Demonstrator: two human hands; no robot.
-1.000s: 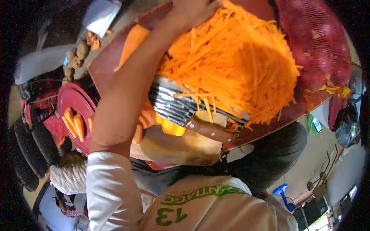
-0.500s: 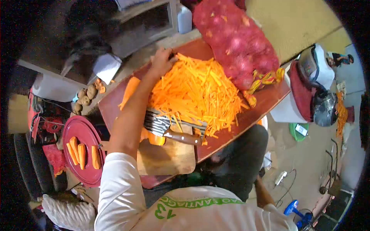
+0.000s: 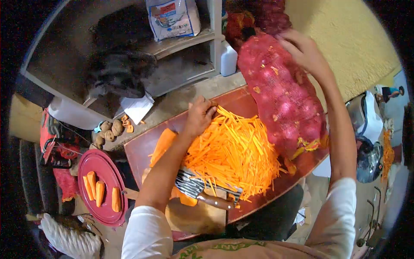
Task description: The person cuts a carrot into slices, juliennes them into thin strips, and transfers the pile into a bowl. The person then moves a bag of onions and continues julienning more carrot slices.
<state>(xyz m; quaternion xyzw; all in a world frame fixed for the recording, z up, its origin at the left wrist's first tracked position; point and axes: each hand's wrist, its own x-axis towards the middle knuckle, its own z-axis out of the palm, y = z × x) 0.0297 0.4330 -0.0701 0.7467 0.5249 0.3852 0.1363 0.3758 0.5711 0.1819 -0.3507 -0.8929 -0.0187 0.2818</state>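
Note:
A large heap of carrot strips lies on the dark red table. My left hand rests at its far left edge, fingers loosely bent and touching the strips. My right hand lies against the upper right side of a red mesh sack of onions, with its fingers stretched over the mesh. A crinkle-bladed knife with a brown handle lies across the near side of the heap, above the wooden cutting board. Partly behind my left forearm is a larger carrot piece.
Several peeled carrots lie on a round red lid at the left. Beyond the table stand a shelf and a white jug. Brown round vegetables lie on the floor. More red sacks are behind the onions.
My right hand has risen from low beside my leg to the onion sack. My left hand stays at the heap's edge. The view has tilted upward, showing more of the shelf.

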